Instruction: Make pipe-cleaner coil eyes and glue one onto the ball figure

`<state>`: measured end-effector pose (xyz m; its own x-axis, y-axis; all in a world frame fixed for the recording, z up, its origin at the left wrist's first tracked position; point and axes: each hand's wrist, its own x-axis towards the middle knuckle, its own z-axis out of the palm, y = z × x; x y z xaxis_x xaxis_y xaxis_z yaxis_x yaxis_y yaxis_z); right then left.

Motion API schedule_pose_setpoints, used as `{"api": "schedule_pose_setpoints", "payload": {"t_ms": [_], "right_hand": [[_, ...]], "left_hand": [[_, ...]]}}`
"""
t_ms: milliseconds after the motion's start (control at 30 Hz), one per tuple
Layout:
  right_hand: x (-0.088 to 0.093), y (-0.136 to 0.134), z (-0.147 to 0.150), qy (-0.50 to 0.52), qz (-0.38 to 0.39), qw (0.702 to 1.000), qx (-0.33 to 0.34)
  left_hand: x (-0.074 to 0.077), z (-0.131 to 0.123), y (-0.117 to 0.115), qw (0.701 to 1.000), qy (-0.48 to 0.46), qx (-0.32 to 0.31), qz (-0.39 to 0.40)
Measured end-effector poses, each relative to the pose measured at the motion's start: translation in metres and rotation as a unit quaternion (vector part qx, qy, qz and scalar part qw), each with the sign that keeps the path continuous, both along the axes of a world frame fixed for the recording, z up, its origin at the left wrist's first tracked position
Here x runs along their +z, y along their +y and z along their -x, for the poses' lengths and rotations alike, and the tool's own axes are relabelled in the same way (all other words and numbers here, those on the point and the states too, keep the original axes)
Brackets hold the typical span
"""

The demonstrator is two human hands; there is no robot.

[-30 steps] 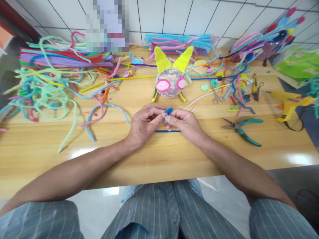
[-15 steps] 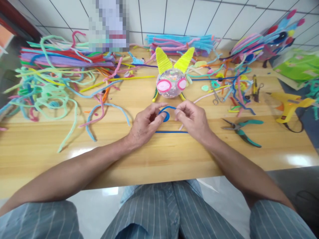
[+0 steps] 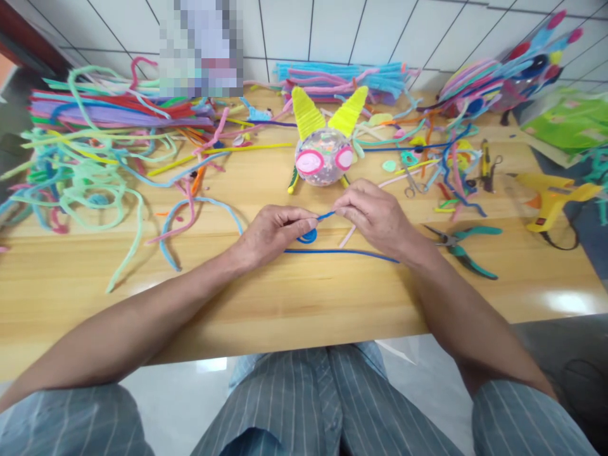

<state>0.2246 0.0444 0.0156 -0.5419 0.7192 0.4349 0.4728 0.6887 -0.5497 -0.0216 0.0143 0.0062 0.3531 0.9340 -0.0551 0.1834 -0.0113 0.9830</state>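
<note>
My left hand (image 3: pixel 272 232) pinches a small flat coil of blue pipe cleaner (image 3: pixel 308 236) between thumb and fingers. My right hand (image 3: pixel 375 215) is closed on the same blue pipe cleaner a short way along, and a taut piece runs between the two hands. The free tail of the blue pipe cleaner (image 3: pixel 351 253) lies on the wooden table (image 3: pixel 285 304) under my right wrist. Just beyond my hands stands a clear ball figure (image 3: pixel 323 158) with pink eyes and yellow ears.
Heaps of coloured pipe cleaners (image 3: pixel 95 152) cover the table's left and back. Teal-handled pliers (image 3: pixel 463 250) lie to the right, with scissors (image 3: pixel 414 183) and a yellow glue gun (image 3: pixel 551 196) farther right. A finished colourful figure (image 3: pixel 498 82) stands at the back right.
My right hand has moved right and away from the left, pulling the blue pipe cleaner straight between them. The loop seen earlier is gone and the coil now sits lower, by my left fingertips.
</note>
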Motion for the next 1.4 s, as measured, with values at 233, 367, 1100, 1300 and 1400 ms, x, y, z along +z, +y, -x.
{"api": "schedule_pose_setpoints", "payload": {"t_ms": [233, 367, 1100, 1300, 1400], "right_hand": [[0.002, -0.003, -0.003, -0.047, 0.037, 0.998, -0.006], [-0.003, -0.002, 0.002, 0.038, 0.070, 0.996, -0.052], [-0.018, -0.017, 0.030, 0.360, 0.381, 0.846, -0.096], [-0.014, -0.010, 0.027, 0.381, 0.356, 0.841, -0.143], [-0.013, -0.007, 0.024, 0.372, 0.339, 0.850, -0.157]], "left_hand": [[0.012, 0.004, 0.005, 0.990, -0.002, -0.036, 0.139], [0.011, 0.005, 0.007, 0.989, -0.024, 0.003, 0.149], [0.007, -0.013, -0.005, 0.987, -0.113, 0.026, 0.108], [0.001, -0.012, -0.004, 0.987, -0.102, 0.037, 0.115], [-0.006, -0.011, -0.003, 0.987, -0.101, 0.052, 0.115]]}}
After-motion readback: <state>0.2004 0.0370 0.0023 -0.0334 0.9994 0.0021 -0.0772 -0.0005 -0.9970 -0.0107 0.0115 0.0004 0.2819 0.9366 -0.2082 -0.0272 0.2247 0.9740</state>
